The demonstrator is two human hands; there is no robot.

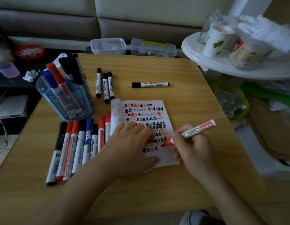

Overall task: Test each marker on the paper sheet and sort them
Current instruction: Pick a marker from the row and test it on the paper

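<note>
One red whiteboard marker [199, 128]: light, rigid, slick; right hand [193, 149] fingers clamped near tip; left hand [132, 144] fingers flat, pinning flimsy paper sheet [167, 158].

**One head-worn view, facing down**

A single wide-angle camera looks from the person's head, forward and steeply down onto the light wooden tabletop [181, 70]; it sits close, the left hand [132, 143] and right hand [194, 148] mid-frame; the pale cushioned sofa [157, 8] closes the top edge.

Left hand [132, 143]: bare, as is left forearm [85, 184] down to frame edge.
Right hand [193, 148]: bare, right forearm [222, 192] equally uncovered.
Clothing: blurred grey rounded shape [194, 216] at bottom edge; shoe or knee, unclear.
</note>
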